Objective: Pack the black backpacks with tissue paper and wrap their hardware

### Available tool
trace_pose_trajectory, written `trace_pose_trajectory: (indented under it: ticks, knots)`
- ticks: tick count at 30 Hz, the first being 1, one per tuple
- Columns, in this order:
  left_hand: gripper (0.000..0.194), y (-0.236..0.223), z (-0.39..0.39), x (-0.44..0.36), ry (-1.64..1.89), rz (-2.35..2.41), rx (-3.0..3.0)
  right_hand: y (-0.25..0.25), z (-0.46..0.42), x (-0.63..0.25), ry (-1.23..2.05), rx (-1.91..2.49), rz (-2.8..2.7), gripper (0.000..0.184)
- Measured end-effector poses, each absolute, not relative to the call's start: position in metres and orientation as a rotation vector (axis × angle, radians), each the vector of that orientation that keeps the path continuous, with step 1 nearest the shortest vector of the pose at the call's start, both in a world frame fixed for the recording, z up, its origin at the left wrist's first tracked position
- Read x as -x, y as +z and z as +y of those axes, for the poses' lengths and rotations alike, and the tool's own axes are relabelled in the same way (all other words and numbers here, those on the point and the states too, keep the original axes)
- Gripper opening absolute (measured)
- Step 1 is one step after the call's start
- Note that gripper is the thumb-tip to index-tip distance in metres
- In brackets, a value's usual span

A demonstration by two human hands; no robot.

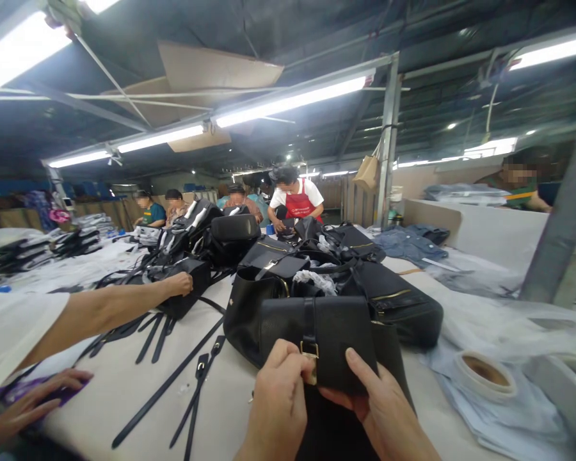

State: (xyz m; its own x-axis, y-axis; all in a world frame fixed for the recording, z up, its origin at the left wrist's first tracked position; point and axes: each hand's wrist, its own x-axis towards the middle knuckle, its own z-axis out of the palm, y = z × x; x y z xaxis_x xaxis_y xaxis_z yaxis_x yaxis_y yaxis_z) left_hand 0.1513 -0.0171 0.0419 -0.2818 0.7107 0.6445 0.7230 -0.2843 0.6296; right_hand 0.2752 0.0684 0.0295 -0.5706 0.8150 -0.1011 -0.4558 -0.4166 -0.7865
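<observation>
A black handbag (338, 326) is in front of me, its front flap facing me. A black strap runs down the middle of the flap to a gold-coloured metal clasp (310, 350). My left hand (281, 397) pinches the lower part of this clasp between thumb and fingers. My right hand (381, 403) grips the flap's lower right edge, thumb on the front and fingers underneath. Crumpled white stuffing (314, 282) shows behind the flap. Several loose black straps with buckles (201, 368) lie to the left of the bag.
More black bags (235, 230) are heaped across the table. At left, a co-worker's arm (120, 307) reaches to a bag. A tape roll (484, 376) rests on pale sheets at right. A person in a red apron (303, 203) works at the far side. A metal post (559, 218) stands at right.
</observation>
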Motion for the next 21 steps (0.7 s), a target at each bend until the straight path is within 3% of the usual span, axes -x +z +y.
trace_pose_trajectory:
  ticks: [6,14,21]
  knots:
    - [0.018,0.035,-0.015,-0.158,-1.551,-2.0,1.806,0.023,0.07,-0.276,1.991,0.657,-0.954,0.038]
    - [0.019,0.031,-0.008,-0.154,-1.574,-2.258,1.681,0.018,0.07,-0.277,1.942,0.704,-1.017,0.044]
    - [0.023,0.017,0.004,-0.152,-1.07,-1.984,1.523,0.011,0.068,-0.277,1.859,0.771,-1.126,0.042]
